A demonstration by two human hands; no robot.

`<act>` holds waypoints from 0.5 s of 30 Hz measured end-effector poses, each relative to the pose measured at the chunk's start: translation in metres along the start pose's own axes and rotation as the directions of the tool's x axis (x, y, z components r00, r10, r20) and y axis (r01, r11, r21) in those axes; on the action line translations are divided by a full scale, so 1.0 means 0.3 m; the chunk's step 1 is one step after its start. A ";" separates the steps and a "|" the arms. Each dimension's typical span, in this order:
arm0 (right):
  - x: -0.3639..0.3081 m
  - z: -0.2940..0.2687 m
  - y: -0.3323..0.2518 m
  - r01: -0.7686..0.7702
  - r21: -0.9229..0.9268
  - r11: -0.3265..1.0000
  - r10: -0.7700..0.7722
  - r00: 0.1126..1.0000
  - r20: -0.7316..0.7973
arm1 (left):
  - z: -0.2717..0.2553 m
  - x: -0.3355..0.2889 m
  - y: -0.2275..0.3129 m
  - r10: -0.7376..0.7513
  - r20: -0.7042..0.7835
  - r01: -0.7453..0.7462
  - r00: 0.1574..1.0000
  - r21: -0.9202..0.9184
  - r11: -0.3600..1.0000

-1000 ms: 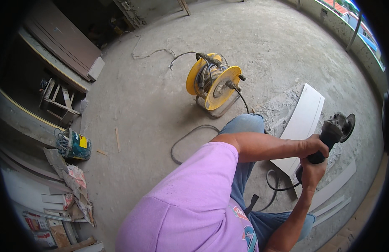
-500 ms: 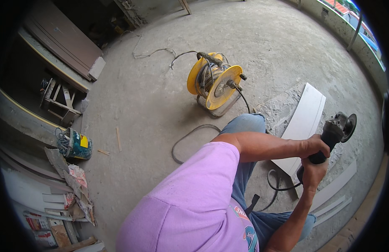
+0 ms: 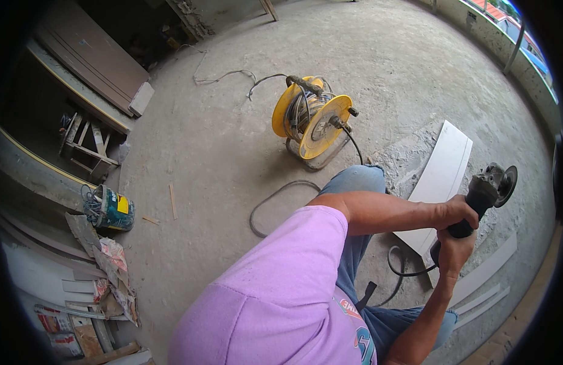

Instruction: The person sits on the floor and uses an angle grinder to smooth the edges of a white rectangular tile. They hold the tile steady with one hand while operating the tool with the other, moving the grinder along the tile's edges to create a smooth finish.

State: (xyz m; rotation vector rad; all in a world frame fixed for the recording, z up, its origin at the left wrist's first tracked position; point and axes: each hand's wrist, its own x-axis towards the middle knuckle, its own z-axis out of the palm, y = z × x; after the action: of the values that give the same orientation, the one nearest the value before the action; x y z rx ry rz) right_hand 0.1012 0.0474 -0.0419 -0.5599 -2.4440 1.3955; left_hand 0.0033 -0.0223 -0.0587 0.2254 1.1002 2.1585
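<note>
An angle grinder (image 3: 481, 193), dark-bodied with a round disc (image 3: 507, 186) at its head, is held up at the right, over a long white panel (image 3: 437, 176) on the floor. My left hand (image 3: 459, 212) wraps round the grinder's body from above. Just below it, my right hand (image 3: 455, 250) is closed round the rear part, near where the black cord (image 3: 409, 274) comes out. The disc points away from me and appears apart from the panel. Fingers on the underside are partly hidden.
A yellow cable reel (image 3: 318, 125) stands ahead, its cable looping past my knee. Narrow panel strips (image 3: 485, 271) lie at the right, beside the low wall. At left are a bucket (image 3: 114, 208) with wire, scrap boards (image 3: 105, 261) and a wooden stool (image 3: 91, 146).
Almost nothing differs. The whole view has shifted very slightly, and both hands keep the same hold on the angle grinder.
</note>
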 end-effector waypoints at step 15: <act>0.002 0.001 0.000 -0.019 -0.023 1.000 0.019 1.000 0.000 | -0.006 0.007 -0.003 -0.003 0.004 0.003 1.000 -0.001 1.000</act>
State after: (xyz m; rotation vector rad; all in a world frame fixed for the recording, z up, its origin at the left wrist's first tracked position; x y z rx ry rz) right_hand 0.1006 0.0474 -0.0420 -0.5905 -2.4642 1.3760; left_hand 0.0014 -0.0218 -0.0607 0.2277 1.0967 2.1544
